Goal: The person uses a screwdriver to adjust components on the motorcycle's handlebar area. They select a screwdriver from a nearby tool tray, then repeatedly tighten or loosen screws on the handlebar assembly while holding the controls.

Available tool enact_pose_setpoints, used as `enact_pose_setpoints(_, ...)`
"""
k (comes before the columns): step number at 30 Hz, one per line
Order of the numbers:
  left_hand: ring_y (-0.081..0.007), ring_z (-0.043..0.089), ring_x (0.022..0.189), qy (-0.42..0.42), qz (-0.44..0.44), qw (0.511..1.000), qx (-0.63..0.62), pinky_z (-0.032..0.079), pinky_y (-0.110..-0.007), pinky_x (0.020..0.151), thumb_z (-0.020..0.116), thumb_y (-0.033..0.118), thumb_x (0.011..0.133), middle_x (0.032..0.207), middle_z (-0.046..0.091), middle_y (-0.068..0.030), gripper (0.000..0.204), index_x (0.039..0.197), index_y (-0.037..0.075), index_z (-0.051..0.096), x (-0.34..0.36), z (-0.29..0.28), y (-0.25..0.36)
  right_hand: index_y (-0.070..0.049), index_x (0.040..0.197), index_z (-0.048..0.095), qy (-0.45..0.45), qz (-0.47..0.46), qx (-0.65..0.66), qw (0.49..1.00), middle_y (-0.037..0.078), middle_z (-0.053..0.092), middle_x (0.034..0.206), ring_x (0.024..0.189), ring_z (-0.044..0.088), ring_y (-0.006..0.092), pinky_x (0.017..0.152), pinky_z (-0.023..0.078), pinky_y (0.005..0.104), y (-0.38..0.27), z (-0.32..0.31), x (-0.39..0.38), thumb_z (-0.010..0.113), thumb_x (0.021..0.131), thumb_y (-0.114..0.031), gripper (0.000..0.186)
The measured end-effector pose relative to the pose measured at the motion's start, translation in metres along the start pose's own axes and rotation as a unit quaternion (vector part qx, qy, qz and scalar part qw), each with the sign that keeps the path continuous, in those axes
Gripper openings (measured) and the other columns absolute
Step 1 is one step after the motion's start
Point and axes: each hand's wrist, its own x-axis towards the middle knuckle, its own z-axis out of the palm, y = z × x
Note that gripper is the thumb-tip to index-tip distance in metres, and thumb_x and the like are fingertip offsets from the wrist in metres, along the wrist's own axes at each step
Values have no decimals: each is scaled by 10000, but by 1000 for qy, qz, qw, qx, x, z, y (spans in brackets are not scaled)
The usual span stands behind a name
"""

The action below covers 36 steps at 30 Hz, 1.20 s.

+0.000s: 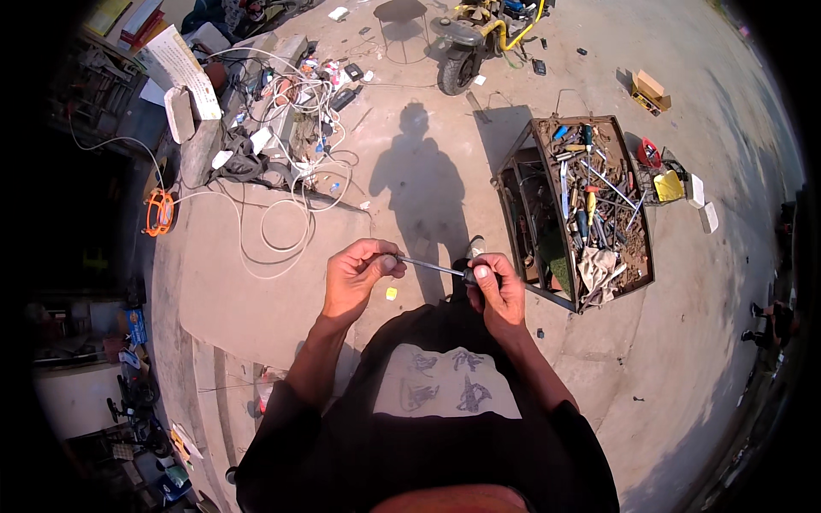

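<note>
In front of my body I hold a screwdriver [430, 266] with both hands, its thin metal shaft lying nearly level. My right hand [499, 295] is closed round the dark handle, which the fingers mostly hide. The far end of the shaft is pinched between thumb and fingers of my left hand [357, 278]; whether a small part sits at that tip I cannot make out. To the right of my right hand stands a metal tool cart [527, 248], its top tray heaped with screwdrivers, wrenches, small dark parts and a crumpled rag [601, 272].
Tangled white cable [282, 205] and loose litter cover the ground at left, beside an orange reel [159, 212]. A scooter with a yellow frame [505, 34] and a stool [400, 12] stand ahead. Beyond the cart are a cardboard box [652, 88] and a yellow container [668, 186].
</note>
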Motion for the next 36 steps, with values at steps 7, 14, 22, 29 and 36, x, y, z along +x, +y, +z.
enact_pose_setpoints(7,-171,724,846,-30,-2,999,26,617,-320,807,697,91,1003,956,735,-115,172,1102,-49,685,122,24,19,-66,1262,508,-1,-24,102,995,43,594,948,788,541,116,687,462,290,-28,-31,92,621,1067,-203,264)
enact_pose_setpoints(14,-156,721,863,-20,-13,1000,-3,608,-315,825,687,71,1005,996,741,-118,166,1117,-51,685,207,29,23,-46,1310,511,20,60,107,992,51,594,979,650,499,88,560,397,245,-62,-46,180,593,1081,-262,325)
enact_pose_setpoints(22,-171,736,871,38,-28,997,-58,616,-328,824,710,74,988,1024,743,-122,195,1138,-50,689,282,-29,34,-39,1269,540,-8,168,169,971,25,584,883,646,479,72,546,399,248,-68,-11,298,566,1090,-180,229)
enact_pose_setpoints(29,-166,735,855,11,-40,998,-41,617,-320,814,680,35,983,1001,741,-131,165,1117,-60,691,375,-104,47,-45,1225,582,-27,167,48,984,21,597,828,621,475,58,536,366,221,-57,28,401,635,1066,-261,273)
enact_pose_setpoints(36,-187,723,855,4,-31,999,-22,622,-318,800,689,20,967,1019,725,-141,153,1091,-68,693,459,-158,96,-92,1324,496,-36,57,97,993,65,574,1055,872,563,144,718,477,311,-53,83,469,623,1040,-127,313)
